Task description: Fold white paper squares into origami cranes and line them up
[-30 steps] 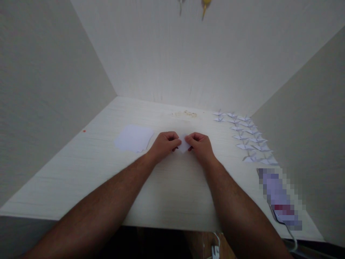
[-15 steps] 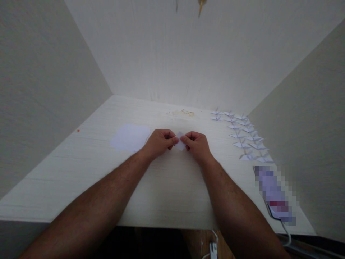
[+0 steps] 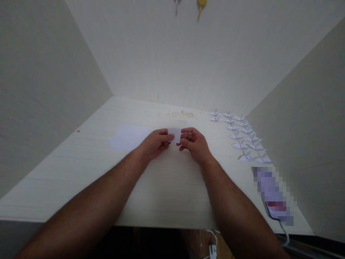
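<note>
A small square of folded white paper [image 3: 176, 134] is held up over the middle of the table. My left hand [image 3: 156, 144] pinches its left side, thumb in front and fingers behind. At its right edge, my right hand [image 3: 196, 144] grips lightly between thumb and fingertips, the fingers slightly spread. One right fingertip shows just under the paper's lower edge. A flat pile of white paper sheets [image 3: 128, 137] lies left of my left hand, partly hidden by it.
Rows of white paper cranes [image 3: 240, 136] stand at the right by the wall. Nearer me lies a phone-like device [image 3: 272, 194], its screen blurred out, with a white cable [image 3: 285, 233]. Walls enclose the table [image 3: 167, 194] on three sides. Two hooks [image 3: 201, 4] hang above.
The paper has turned from a diamond to a square-on position between my hands. My right fingers have loosened from a pinch and spread at its right edge.
</note>
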Demonstrator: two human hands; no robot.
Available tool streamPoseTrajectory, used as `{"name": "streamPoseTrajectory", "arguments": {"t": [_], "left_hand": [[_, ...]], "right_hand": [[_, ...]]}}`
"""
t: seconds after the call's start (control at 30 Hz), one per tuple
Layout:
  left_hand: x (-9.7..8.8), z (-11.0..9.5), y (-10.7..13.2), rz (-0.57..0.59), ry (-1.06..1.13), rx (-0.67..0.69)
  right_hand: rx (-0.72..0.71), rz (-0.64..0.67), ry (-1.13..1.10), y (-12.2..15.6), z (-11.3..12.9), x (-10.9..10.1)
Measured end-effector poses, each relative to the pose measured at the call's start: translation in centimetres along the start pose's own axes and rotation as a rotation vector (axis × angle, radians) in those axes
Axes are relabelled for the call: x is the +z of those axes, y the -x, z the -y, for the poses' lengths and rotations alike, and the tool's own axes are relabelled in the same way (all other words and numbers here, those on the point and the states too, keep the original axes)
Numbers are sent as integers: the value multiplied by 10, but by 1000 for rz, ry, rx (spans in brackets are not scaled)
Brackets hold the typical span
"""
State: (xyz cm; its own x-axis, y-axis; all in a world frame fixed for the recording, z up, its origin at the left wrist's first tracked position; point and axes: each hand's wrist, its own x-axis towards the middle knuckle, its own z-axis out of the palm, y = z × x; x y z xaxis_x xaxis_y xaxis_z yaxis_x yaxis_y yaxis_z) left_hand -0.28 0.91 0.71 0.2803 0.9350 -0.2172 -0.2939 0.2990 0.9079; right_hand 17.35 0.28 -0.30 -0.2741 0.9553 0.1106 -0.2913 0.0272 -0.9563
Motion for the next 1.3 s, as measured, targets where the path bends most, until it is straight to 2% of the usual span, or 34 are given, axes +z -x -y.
{"name": "streamPoseTrajectory", "arguments": {"t": [0.3,0.67,0.93,1.1,1.2,1.3], "left_hand": [[0,0,4,150,158,-51],[2,1,5,119,125,-44],[4,0,7,108,102,-31],[7,-2,6,72,47,-30],[7,0,5,60,13,-33],[7,1,4,61,-28,-23]], "right_hand": [[34,114,-112,3,-2,1],[57,117,-98,5,2,3],[72,71,-12,5,2,4],[-100,-47,76,2,4,1],[-157,1,215,1,9,-7],[-127,64,337,2,15,-16]]}}
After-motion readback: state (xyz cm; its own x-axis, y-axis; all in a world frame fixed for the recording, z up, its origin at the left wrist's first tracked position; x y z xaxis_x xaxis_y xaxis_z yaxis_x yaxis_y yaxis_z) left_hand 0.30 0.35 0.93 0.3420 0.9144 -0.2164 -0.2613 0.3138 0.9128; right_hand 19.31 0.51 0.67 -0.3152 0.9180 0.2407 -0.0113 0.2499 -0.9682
